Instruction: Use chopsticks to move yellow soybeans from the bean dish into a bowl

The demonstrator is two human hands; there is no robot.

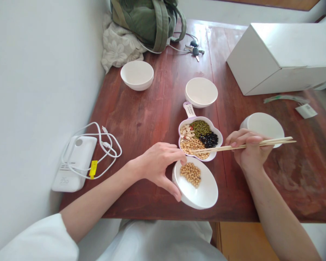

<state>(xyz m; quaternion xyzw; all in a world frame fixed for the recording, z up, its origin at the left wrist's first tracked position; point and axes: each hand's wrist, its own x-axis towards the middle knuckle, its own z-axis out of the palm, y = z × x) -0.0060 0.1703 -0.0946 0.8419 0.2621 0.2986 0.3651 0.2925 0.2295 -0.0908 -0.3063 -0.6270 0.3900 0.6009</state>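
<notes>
My left hand [167,163] grips the left rim of a white bowl [209,197], thumb on its near side and fingers at its far side by the dish. Soybeans [190,174] lie in that bowl. Just beyond stands a flower-shaped dish [220,135] with a short handle, holding peanuts [187,132], green mung beans [200,128], black beans [209,140] and more soybeans [191,145]. In my right hand [247,152] is a pair of chopsticks [274,141], held nearly level. Their tips reach the soybeans in the dish; whether they pinch one I cannot tell.
White bowls stand at the far left [137,74], beyond the dish [201,92] and behind my right hand [263,125]. A power bank [73,174] with a cable lies left. Further back are a green bag [141,21], keys [195,50] and a large white box [282,58].
</notes>
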